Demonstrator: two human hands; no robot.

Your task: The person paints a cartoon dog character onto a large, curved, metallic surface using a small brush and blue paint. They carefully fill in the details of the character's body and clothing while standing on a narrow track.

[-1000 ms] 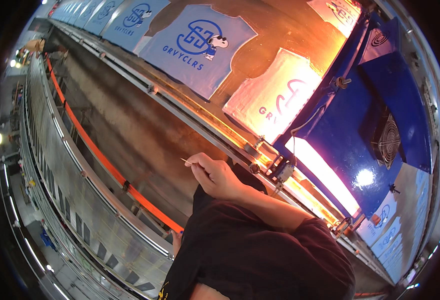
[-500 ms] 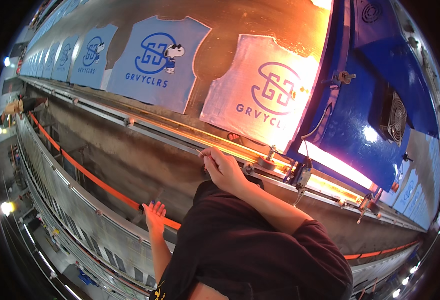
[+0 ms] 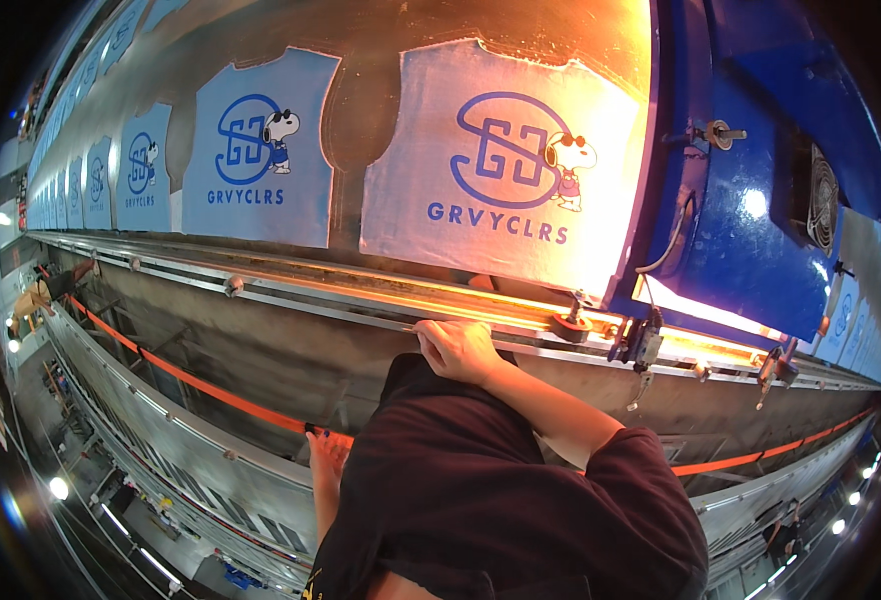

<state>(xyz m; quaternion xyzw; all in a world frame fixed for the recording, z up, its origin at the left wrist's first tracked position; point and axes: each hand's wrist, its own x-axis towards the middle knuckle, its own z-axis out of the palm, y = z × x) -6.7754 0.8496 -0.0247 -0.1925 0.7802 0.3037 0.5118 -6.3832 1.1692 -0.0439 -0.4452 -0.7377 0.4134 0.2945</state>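
Note:
My right hand [image 3: 454, 348] is closed in a pinch on a thin stick [image 3: 411, 328] beside the near metal rail [image 3: 351, 312]. My left hand [image 3: 329, 455] is low at the orange strip [image 3: 201, 385], partly beside my dark clothing, its fingers apart and touching or very near the strip. Above my hands, a pale blue printed shirt panel [image 3: 401, 180] with a logo and cartoon dog lies on the long platen, bathed in orange glow; another printed panel [image 3: 296, 215] lies to its left.
A blue heater machine [image 3: 771, 250] with a fan and glowing slot straddles the rail on the right. More printed panels [image 3: 141, 210] line the platen. A second long table [image 3: 161, 430] runs below. People stand at the far left [image 3: 36, 300] and lower right [image 3: 781, 535].
My view has turned, so the platen looks more level. The lit panel shows more fully left of the heater, including its dog print. My left hand has come up to the orange strip.

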